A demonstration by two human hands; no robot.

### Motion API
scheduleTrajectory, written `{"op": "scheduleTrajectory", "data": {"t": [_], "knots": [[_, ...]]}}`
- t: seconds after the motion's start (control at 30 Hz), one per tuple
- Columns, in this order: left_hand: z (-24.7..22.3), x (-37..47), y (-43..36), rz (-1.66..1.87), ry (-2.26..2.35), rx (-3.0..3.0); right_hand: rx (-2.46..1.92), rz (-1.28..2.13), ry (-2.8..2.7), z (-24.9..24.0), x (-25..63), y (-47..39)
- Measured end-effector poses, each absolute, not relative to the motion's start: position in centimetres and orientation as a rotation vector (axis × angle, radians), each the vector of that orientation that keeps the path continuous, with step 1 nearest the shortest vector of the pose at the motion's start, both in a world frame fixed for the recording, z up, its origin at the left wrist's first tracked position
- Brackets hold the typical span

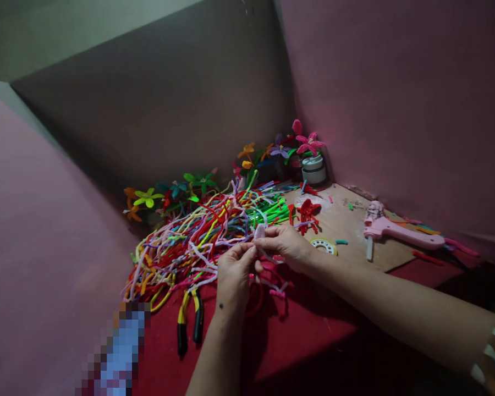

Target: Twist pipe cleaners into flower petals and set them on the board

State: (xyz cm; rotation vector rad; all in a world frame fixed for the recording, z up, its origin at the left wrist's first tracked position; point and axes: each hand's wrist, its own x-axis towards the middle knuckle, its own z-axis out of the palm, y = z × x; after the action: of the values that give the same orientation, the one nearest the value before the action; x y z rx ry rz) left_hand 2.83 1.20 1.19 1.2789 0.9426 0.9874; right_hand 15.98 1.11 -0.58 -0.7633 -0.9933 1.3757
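Note:
Both hands meet over the near edge of a large heap of coloured pipe cleaners (214, 220). My left hand (234, 275) has its thumb and forefinger pinched on the lower end of a pale lilac pipe cleaner piece (260, 232). From the right, my right hand (286, 247) pinches the same piece just above. The piece looks bent into a small petal-like loop, with a strand trailing below the fingers. Behind the hands lie bright green stems (274, 212). Red pipe cleaner shapes (308, 214) are beyond my right hand.
Yellow-black pliers (197, 316) lie left of my left wrist on the red cloth (160, 341). A pink glue gun (404, 232) and a tape spool (325, 246) rest on a brown board (367, 253). Pipe cleaner flowers (309, 143) stand along the back.

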Motion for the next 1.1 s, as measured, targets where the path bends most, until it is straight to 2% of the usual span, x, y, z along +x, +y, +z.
{"op": "scheduleTrajectory", "data": {"t": [0.2, 0.33, 0.63, 0.7, 0.9, 0.97, 1.1], "knots": [[1.6, 3.2, 0.9, 0.925, 0.820, 1.210, -0.747, 1.297, -0.996, -0.2, 15.8, 0.8], [1.5, 3.6, 0.7, 0.930, 0.842, 1.260, -0.859, 1.093, -1.086, 0.0, 15.8, 0.8], [0.5, 3.6, 0.9, 1.162, 1.183, 2.007, -1.174, 0.470, -1.357, -0.1, 15.4, 0.7], [0.5, 3.5, 0.9, 1.165, 1.198, 2.016, -1.159, 0.560, -1.308, -0.3, 15.3, 0.9], [1.3, 3.4, 1.1, 1.141, 1.137, 1.596, -0.796, 1.229, -1.066, -0.3, 15.3, 1.1], [1.3, 3.3, 1.2, 1.126, 1.127, 1.545, -0.778, 1.253, -1.057, -0.1, 15.4, 1.1], [0.8, 3.1, 1.6, 0.970, 1.095, 1.675, -0.910, 1.084, -1.083, -0.3, 15.7, 1.1]]}}
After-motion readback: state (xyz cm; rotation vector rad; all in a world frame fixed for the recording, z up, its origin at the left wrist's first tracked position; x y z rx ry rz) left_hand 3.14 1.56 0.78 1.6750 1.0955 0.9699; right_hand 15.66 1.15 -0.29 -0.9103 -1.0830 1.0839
